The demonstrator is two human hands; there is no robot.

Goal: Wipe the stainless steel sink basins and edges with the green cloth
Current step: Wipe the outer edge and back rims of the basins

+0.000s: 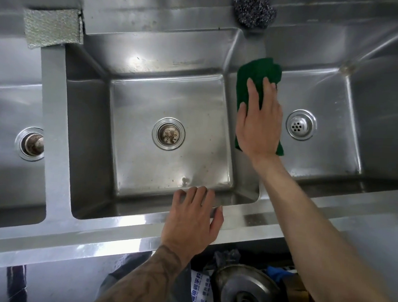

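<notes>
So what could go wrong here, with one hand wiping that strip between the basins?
The green cloth lies over the narrow divider under the flat right hand; it could slide off into a basin. The steel wool sits on the back ledge just beyond it, and a long stroke might knock it in. The left hand leans on the shiny front edge and may slip.

Steel sink [125, 230]: green cloth [256, 74], scourer [254, 8], sponge [51, 27].
</notes>
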